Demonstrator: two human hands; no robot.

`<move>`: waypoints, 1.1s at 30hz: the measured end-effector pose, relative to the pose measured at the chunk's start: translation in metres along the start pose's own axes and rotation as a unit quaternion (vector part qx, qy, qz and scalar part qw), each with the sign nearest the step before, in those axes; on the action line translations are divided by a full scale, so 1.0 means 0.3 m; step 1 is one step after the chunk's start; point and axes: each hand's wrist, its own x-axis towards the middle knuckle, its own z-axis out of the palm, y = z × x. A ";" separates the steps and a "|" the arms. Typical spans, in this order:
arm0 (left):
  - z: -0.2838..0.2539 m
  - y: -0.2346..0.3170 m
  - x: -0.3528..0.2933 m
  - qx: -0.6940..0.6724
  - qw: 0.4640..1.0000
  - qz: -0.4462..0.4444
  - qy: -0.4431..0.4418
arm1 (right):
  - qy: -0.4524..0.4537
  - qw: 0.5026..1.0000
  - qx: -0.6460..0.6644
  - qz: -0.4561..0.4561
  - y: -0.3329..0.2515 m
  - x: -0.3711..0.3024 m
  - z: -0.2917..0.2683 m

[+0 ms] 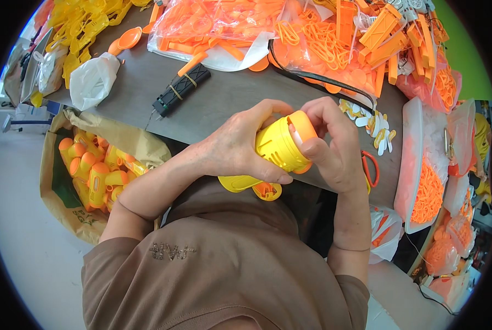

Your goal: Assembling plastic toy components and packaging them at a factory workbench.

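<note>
Above my lap, at the table's near edge, my left hand [238, 137] is closed around a yellow plastic toy body [276, 144]. The body is barrel-shaped with slots in its side, and a yellow arm-like part [235, 183] sticks out below my left hand. An orange ring [302, 126] sits at the barrel's upper right end. My right hand [334, 146] pinches this ring, thumb at its front and fingers curled behind. A smaller round yellow piece with orange inside [267, 191] shows beneath the barrel; whether it is joined to it, I cannot tell.
A paper bag [56, 165] of yellow-and-orange toy pieces stands at the left. On the table [224, 104] lie a black banded tool [181, 91], a white plastic bag [95, 81] and heaps of orange parts [218, 25]. Red-handled scissors [371, 168] and a clear bin [408, 165] are at the right.
</note>
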 end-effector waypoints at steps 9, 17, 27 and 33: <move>-0.029 -0.010 -0.003 -0.166 0.984 -0.024 -0.062 | -0.066 0.994 0.035 -0.076 0.028 0.028 -0.073; -0.036 -0.028 -0.010 -0.141 0.986 -0.028 -0.085 | -0.090 0.969 0.168 -0.158 0.086 0.035 0.038; -0.009 -0.046 -0.037 -0.159 0.987 -0.020 -0.032 | 0.011 0.992 0.000 -0.125 0.026 -0.013 0.085; 0.014 -0.062 -0.069 -0.155 0.988 -0.006 -0.009 | 0.043 0.989 -0.025 -0.138 0.032 -0.042 0.117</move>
